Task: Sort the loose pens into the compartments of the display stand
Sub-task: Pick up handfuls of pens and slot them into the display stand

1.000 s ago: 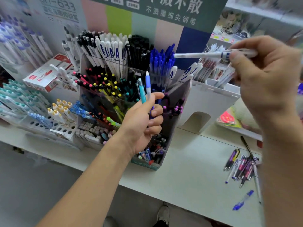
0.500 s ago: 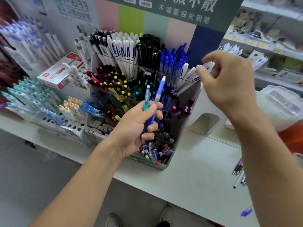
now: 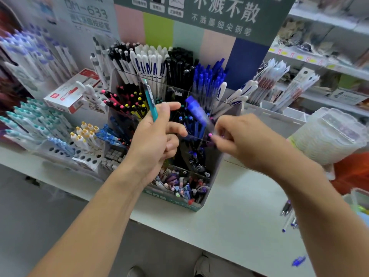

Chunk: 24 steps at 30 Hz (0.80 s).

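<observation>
Hands meet over the display stand (image 3: 201, 204). The left hand (image 3: 151, 140) grips a teal pen (image 3: 150, 100) upright, apparently parked for later, while the right hand (image 3: 239, 136) pinches a blue-capped pen (image 3: 196, 109), probably to slot it behind its fingers. More loose pens (image 3: 288, 216) lie by the right forearm.

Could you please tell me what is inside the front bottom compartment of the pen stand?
The pen stand holds mixed pens there, ends up: purple, pink, blue, one red. The left hand covers the compartment's upper left part, so what lies there cannot be seen.
</observation>
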Tool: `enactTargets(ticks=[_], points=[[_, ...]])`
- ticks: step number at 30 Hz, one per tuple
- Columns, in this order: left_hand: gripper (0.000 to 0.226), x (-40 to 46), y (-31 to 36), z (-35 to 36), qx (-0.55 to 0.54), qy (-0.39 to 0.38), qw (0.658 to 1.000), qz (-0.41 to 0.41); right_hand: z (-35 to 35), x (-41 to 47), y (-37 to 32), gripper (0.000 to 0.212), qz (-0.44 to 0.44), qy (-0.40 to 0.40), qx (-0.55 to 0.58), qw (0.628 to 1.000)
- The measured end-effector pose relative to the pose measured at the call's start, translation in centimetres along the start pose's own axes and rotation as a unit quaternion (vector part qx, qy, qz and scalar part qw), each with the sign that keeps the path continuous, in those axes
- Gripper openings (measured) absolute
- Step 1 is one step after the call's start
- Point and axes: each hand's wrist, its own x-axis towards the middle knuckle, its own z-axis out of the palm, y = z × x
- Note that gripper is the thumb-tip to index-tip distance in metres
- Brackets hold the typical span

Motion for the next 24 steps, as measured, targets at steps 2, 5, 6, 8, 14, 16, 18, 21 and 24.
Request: enactTargets(ticks=[2,5,6,8,14,16,18,21,24], points=[[0.042,0.3,0.7,0.2,-0.015,-0.025,0.999,-0.022,-1.3,0.0,1.0,0.016,0.02,0.095,0.097,0.99],[0.048,0.6,1.2,0.6,-0.04,-0.084,0.992,-0.088,-3.8,1.3,1.7,0.015,0.024,0.262,0.387,0.884],[0.043,0.7,1.2,0.8,-0.05,-0.097,0.989,-0.097,-4.4,2.3,1.8,0.016,0.031,0.295,0.429,0.853],[0.03,1.0,1.2,1.1,-0.075,-0.103,0.987,-0.092,-4.9,4.8,2.1,0.015,0.06,0.322,0.415,0.849],[0.028,1.4,0.4,1.3,-0.029,-0.054,0.998,-0.026,-4.2,9.0,2.7,0.03,0.157,0.206,0.218,0.941],[0.026,1.3,0.1,1.0,-0.006,-0.038,0.999,-0.014,-4.6,9.1,2.7,0.029,0.142,0.271,0.216,0.927],[0.024,1.2,-0.2,0.5,0.017,-0.025,1.0,-0.003,-5.0,8.9,2.4,0.023,0.12,0.336,0.182,0.916],[0.022,1.0,-0.7,-0.1,0.062,-0.007,0.998,0.02,-4.9,9.2,2.3,0.02,0.125,0.306,0.136,0.934],[0.021,0.9,-1.0,-0.8,0.076,0.007,0.997,0.033,-5.3,9.9,1.7,0.037,0.124,0.21,0.174,0.954]])
